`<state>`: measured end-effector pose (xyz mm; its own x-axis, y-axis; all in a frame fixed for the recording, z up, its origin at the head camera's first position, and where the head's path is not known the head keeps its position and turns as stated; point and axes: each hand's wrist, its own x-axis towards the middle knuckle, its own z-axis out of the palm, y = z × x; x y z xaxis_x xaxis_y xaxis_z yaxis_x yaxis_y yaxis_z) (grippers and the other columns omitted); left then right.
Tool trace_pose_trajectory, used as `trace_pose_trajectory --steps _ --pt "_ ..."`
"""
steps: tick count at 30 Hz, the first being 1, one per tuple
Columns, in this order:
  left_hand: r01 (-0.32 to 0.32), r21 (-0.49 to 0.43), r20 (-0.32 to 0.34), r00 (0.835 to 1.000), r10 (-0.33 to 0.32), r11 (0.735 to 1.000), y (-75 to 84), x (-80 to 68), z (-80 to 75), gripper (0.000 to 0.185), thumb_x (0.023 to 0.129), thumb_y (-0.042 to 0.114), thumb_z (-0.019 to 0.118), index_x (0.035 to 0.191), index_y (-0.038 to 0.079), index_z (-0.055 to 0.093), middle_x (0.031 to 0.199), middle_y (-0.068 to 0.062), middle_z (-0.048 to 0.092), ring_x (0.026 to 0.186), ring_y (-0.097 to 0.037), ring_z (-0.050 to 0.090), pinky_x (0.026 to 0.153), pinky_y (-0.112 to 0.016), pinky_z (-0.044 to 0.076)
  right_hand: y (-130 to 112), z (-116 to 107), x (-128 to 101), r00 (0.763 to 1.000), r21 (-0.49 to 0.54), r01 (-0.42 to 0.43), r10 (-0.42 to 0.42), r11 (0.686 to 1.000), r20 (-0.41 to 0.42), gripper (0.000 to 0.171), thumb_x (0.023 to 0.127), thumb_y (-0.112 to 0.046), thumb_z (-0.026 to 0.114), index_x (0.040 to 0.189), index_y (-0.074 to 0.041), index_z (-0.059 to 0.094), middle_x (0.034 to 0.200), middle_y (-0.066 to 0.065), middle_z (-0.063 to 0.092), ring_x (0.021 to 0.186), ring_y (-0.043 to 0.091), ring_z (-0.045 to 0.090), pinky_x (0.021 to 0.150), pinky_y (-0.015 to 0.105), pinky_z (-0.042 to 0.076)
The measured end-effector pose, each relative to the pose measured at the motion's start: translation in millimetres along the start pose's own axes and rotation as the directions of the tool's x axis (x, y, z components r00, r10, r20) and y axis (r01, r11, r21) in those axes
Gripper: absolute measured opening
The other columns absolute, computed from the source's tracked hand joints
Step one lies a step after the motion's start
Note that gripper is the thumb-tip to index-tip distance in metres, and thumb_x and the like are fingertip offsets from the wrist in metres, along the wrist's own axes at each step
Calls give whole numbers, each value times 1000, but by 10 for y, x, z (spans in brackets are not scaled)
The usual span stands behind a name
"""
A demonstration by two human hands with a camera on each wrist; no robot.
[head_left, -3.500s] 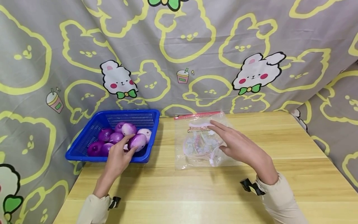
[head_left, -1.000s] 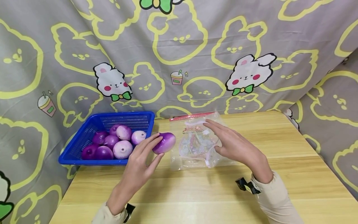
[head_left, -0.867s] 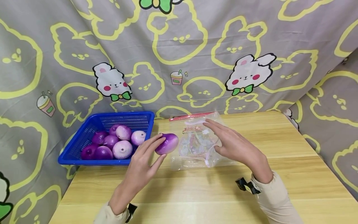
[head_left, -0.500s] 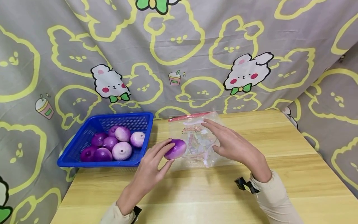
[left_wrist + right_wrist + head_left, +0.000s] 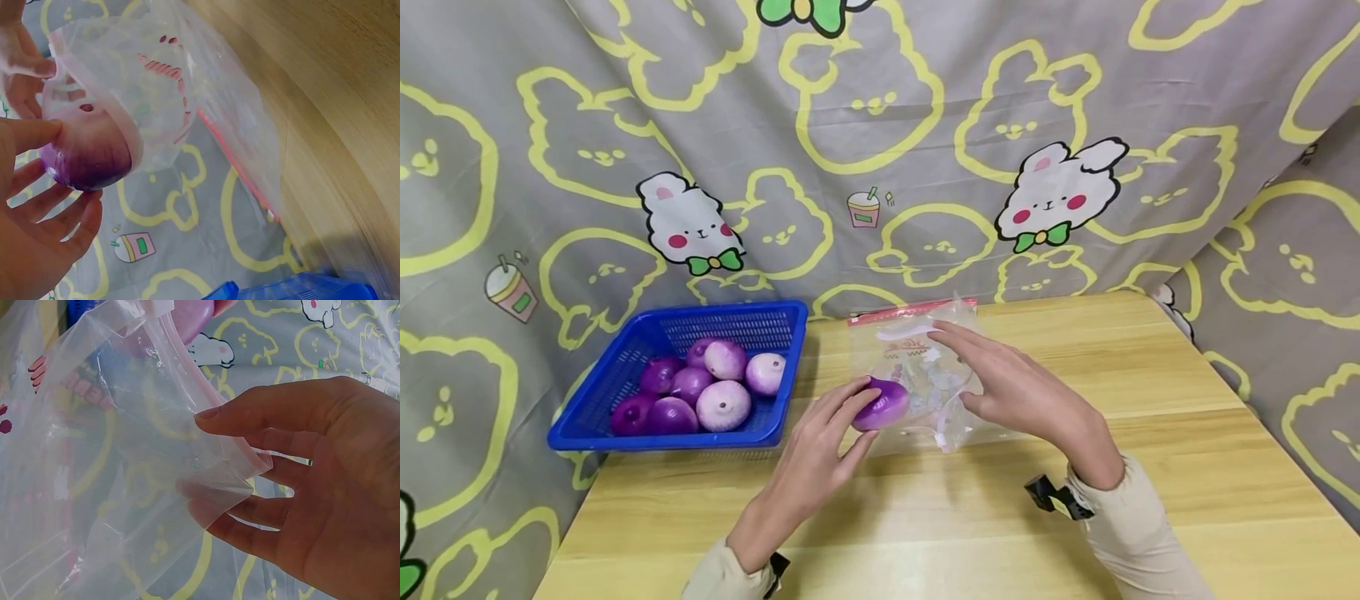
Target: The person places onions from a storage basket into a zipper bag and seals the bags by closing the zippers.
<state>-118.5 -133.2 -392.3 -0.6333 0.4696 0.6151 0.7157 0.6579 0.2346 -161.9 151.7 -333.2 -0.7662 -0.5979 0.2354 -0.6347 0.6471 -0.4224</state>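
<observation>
My left hand (image 5: 820, 442) holds a purple onion (image 5: 883, 404), thumb below and fingers over the top. My right hand (image 5: 1018, 387) grips the edge of a clear plastic zip bag (image 5: 119, 462), its thumb on one side of the film and fingers behind it. The bag's pale pink mouth stands spread apart, facing the onion. In the left wrist view, the onion (image 5: 87, 156) sits right at this mouth, the pink rim crossing its side. Behind lies clear film with a red zip strip (image 5: 902, 314) on the table.
A blue plastic basket (image 5: 677, 442) with several purple and whitish onions (image 5: 725, 406) stands on the left of the wooden table (image 5: 910, 525). A grey patterned curtain (image 5: 880, 125) hangs close behind the table and along both sides.
My left hand has lifted the onion out of the basket and carried it right to the bag's mouth. My right hand keeps its grip on the bag, shifting slightly left in view.
</observation>
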Motion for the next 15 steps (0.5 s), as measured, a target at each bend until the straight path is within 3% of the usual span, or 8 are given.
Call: trace_pose_trajectory --steps 15 --pt "-5 35 57 998 3 999 5 -5 82 52 87 13 76 136 10 57 141 -11 55 128 -28 53 103 -47 45 -8 8 3 1000 -25 24 -24 999 -19 85 83 -2 75 156 -12 32 162 6 29 143 27 37 108 46 42"
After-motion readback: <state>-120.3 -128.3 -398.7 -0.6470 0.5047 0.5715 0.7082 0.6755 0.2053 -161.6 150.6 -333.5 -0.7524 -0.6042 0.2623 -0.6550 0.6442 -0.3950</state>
